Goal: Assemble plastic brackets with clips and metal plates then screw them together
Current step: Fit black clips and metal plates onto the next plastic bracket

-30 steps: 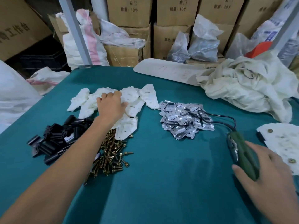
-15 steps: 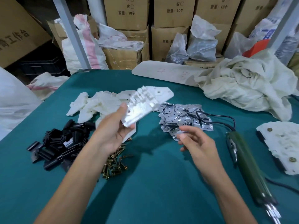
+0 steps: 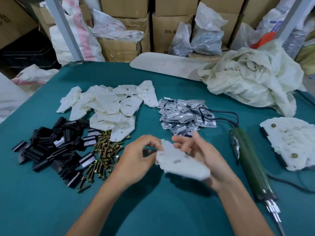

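Currently one white plastic bracket (image 3: pixel 180 165) is held in the air above the near middle of the tabletop (image 3: pixel 153 210), tilted, its long side running from upper left to lower right. Image blurred here.

Right hand (image 3: pixel 209 160): under and behind the bracket, palm up, fingers bent round its far edge, thumb raised. It carries the bracket.

Left hand (image 3: pixel 134 162): fingers curled, tips at the bracket's left end. Whether they pinch it, or hold something small, cannot be told through the blur.

Loose brackets (image 3: pixel 109 106): white heap, toward the far left of the tabletop.

Black clips (image 3: pixel 49 147): heap near the left edge, nearer than the brackets.

Brass screws (image 3: pixel 104 154): heap just right of the clips, touching them and reaching under the nearest loose bracket.

Metal plates (image 3: pixel 184 114): shiny heap at the middle, just right of the loose brackets.

Green screwdriver (image 3: pixel 247 160): lies flat right of the hands, bit pointing to the near edge. Its black cord (image 3: pixel 219 114) loops over the plates.

Finished bracket (image 3: pixel 293 142): at the right edge, two screw heads showing, black part along its left side.

Crumpled pale cloth (image 3: pixel 252 79): far right corner.

Long white board (image 3: pixel 163 65): along the far edge, partly under the cloth.

Cardboard boxes (image 3: pixel 124 5) and plastic bags (image 3: pixel 204 34): stacked beyond the far edge.
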`<action>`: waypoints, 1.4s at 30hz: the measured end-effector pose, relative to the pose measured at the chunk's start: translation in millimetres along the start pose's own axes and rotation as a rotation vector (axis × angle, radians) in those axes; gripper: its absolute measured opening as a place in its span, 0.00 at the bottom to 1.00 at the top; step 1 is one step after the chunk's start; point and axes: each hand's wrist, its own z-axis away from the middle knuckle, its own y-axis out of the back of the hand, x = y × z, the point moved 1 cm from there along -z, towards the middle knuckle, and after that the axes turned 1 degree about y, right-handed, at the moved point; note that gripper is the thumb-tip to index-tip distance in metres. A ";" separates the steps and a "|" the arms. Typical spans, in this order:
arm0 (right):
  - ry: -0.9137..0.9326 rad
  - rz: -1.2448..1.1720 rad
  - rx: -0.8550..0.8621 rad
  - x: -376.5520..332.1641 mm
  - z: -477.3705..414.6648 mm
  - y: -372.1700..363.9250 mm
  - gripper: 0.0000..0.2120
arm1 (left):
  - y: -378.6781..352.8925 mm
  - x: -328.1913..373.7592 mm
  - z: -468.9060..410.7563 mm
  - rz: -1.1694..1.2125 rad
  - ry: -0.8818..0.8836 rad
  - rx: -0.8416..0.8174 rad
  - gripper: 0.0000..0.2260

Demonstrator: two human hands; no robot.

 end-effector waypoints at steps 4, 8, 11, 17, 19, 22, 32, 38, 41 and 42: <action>0.180 0.724 0.008 16.1 0.5 -6.2 0.06 | 0.2 -11.6 0.6 -0.414 -0.176 -0.009 0.11; 0.369 1.062 0.077 26.1 -0.7 -8.9 0.16 | 16.9 -14.9 5.3 -0.431 -0.116 0.071 0.12; 0.416 1.139 0.083 31.7 0.6 -7.4 0.19 | 43.2 -14.3 7.0 -0.494 -0.038 0.187 0.09; 0.421 1.205 0.053 33.5 1.3 -12.0 0.15 | 128.7 -27.3 6.8 -0.879 0.219 0.373 0.09; 0.409 1.164 0.050 34.3 1.7 -12.3 0.12 | 146.2 -37.4 5.6 -0.992 0.383 0.274 0.11; 0.397 1.143 0.053 34.4 1.7 -12.5 0.10 | 154.0 -48.0 3.5 -1.110 0.517 0.095 0.13; 0.427 1.086 0.132 34.9 -0.1 -11.6 0.13 | 161.7 -44.2 10.4 -0.934 0.354 0.363 0.07; 0.398 0.841 0.226 27.8 -1.0 -9.8 0.11 | 123.2 4.1 12.0 -0.578 0.212 0.298 0.06; 0.256 0.531 0.069 20.4 0.2 -11.0 0.15 | 64.3 22.8 13.7 -0.353 0.130 0.024 0.06; 0.225 0.461 0.014 19.2 0.6 -10.6 0.18 | 45.1 25.2 13.3 -0.335 0.107 -0.054 0.06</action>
